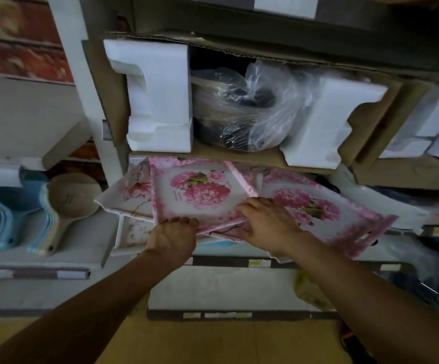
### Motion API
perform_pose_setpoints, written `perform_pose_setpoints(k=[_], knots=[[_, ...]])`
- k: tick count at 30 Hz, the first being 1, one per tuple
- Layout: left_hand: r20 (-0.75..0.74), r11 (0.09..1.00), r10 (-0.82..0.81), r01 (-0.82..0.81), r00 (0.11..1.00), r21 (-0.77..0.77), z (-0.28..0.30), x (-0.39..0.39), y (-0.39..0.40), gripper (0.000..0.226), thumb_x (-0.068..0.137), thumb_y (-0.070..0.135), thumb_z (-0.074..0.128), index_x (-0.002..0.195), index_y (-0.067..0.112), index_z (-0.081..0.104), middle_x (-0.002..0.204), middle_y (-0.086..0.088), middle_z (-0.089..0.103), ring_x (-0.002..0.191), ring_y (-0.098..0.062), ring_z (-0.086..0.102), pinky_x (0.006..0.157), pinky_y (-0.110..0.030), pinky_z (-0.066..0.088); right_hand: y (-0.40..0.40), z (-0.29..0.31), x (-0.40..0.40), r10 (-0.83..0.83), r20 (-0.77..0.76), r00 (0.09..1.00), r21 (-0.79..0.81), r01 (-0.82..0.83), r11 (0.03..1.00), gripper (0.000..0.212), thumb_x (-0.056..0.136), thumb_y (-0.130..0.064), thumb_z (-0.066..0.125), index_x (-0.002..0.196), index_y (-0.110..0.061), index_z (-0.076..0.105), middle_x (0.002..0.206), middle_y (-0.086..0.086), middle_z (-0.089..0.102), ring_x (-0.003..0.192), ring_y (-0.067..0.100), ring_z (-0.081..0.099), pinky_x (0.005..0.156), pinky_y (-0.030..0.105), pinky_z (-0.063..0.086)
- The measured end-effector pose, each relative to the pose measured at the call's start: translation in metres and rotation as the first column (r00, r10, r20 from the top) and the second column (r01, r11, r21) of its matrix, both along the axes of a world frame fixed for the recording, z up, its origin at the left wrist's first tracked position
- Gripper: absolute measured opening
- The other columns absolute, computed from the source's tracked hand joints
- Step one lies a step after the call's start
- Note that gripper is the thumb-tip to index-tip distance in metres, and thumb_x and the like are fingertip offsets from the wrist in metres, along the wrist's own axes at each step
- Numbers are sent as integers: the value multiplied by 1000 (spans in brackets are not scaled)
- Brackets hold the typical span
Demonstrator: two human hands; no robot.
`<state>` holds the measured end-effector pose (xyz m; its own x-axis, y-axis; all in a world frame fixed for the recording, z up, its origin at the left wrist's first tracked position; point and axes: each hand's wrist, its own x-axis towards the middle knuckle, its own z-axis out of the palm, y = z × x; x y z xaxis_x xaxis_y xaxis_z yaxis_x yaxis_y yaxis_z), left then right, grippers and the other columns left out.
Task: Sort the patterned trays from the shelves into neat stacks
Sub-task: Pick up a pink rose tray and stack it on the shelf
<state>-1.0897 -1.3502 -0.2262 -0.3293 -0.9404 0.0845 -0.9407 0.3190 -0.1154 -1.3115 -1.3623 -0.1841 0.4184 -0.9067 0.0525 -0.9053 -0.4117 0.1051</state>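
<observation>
A square tray (pixel 200 195) with pink peony flowers and a pink border lies tilted on top of the pile on the shelf — its near edge raised. Beside it on the right lies a larger tray (pixel 326 211) of the same pattern, slanting down to the right. Under them, at the left, white trays (pixel 126 195) with red blossom twigs stick out — stacked unevenly.

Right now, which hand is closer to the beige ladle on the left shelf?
Left. The left hand grips the pink tray's near edge, a short way right of the beige ladle; the right hand is farther right.
</observation>
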Motion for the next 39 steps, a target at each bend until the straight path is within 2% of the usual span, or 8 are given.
perform_pose_setpoints(k=[2, 4, 7, 9, 14, 20, 31, 39], knots=[[-1, 1000, -4, 4, 1000, -8, -2, 1, -1, 17, 76, 26, 69, 92, 19, 68, 74, -1, 69, 59, -18, 66, 49, -27, 53, -6, -5, -3, 14, -5, 1000, 12, -14, 1000, 43, 89, -45, 51, 125, -22, 53, 125, 0, 56, 113, 22, 52, 94, 33, 39], [-21, 999, -2, 1, 1000, -47, -6, 1, -2, 22, 63, 27, 82, 79, 21, 68, 59, 2, 64, 44, -15, 59, 37, -22, 47, -9, -10, -6, 26, -18, 1000, 21, -25, 999, 36, 90, -39, 50, 121, -22, 56, 122, 0, 59, 108, 22, 56, 91, 33, 42], [-17, 1000, 22, -23, 1000, -9, -5, 0, 2, 23, 92, 29, 53, 114, 24, 59, 96, -2, 70, 77, -21, 68, 62, -30, 51, -13, -14, -7, 27, -44, 999, -13, -27, 1000, 26, 89, -25, 52, 114, -22, 59, 114, -1, 63, 100, 22, 61, 84, 32, 44], [-39, 999, 29, -30, 999, -32, -5, 1, 2, 28, 97, 28, 43, 123, 25, 54, 105, -2, 68, 87, -23, 67, 69, -32, 51, -14, -13, -6, 31, -52, 998, -26, -32, 999, 26, 86, -18, 54, 112, -23, 60, 110, -1, 65, 96, 21, 62, 78, 30, 44], [-66, 996, 75, -77, 995, -34, 4, 1, 3, 27, 96, 29, 43, 120, 27, 56, 100, -3, 69, 84, -25, 68, 69, -32, 52, -13, -7, -5, 43, -60, 997, -79, -47, 996, 33, 86, -10, 50, 115, -23, 58, 109, -1, 66, 95, 21, 63, 68, 26, 30], [-121, 996, 95, -94, 988, 12, 14, 2, 5, 27, 98, 37, 43, 121, 29, 54, 105, -2, 67, 90, -23, 65, 75, -34, 55, -11, -4, -7, 61, -33, 998, -121, -65, 991, 31, 86, -15, 52, 115, -23, 59, 106, -1, 68, 94, 20, 63, 75, 28, 41], [-119, 985, 156, -163, 981, -52, 35, -20, 51, 25, 97, 36, 46, 119, 28, 52, 99, -1, 66, 83, -21, 65, 73, -37, 56, 16, 3, -32, 167, 44, 985, -233, -153, 960, 33, 90, -15, 49, 122, -24, 56, 112, -1, 65, 102, 21, 61, 83, 29, 40], [-91, 966, 241, -248, 966, -76, 51, -30, 109, 27, 99, 38, 40, 122, 28, 51, 103, -2, 65, 87, -20, 63, 70, -30, 50, 43, 5, -32, 229, 41, 973, -249, -212, 945, 22, 70, -17, 73, 91, -24, 68, 78, -4, 69, 69, 21, 66, 58, 27, 46]])
